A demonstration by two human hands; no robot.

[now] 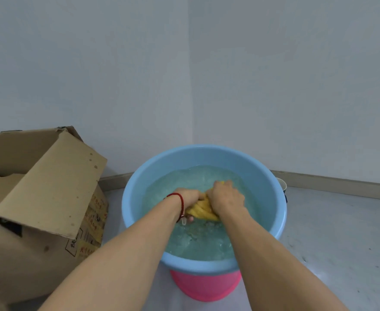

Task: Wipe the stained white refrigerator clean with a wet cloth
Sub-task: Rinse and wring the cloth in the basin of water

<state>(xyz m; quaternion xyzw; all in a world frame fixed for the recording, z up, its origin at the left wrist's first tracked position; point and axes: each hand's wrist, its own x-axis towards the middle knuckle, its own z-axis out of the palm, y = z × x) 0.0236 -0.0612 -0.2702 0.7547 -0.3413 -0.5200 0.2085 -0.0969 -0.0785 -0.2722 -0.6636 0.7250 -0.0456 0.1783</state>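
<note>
Wringing twisted yellow cloth (203, 209) over round blue plastic basin (139, 182).
Both hands, left hand (190, 197) & right hand (226, 198), clamped on it; I'd twist opposite ways, keep drips in basin.

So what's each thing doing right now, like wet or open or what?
yellow cloth: wet, twisted, gripped at both ends over the water
left hand: grips the cloth
right hand: grips the cloth
blue basin: holds bubbly water, sits on a pink tub
cardboard box: open, flap hanging down
paper cup: upright behind the basin, mostly hidden
</note>
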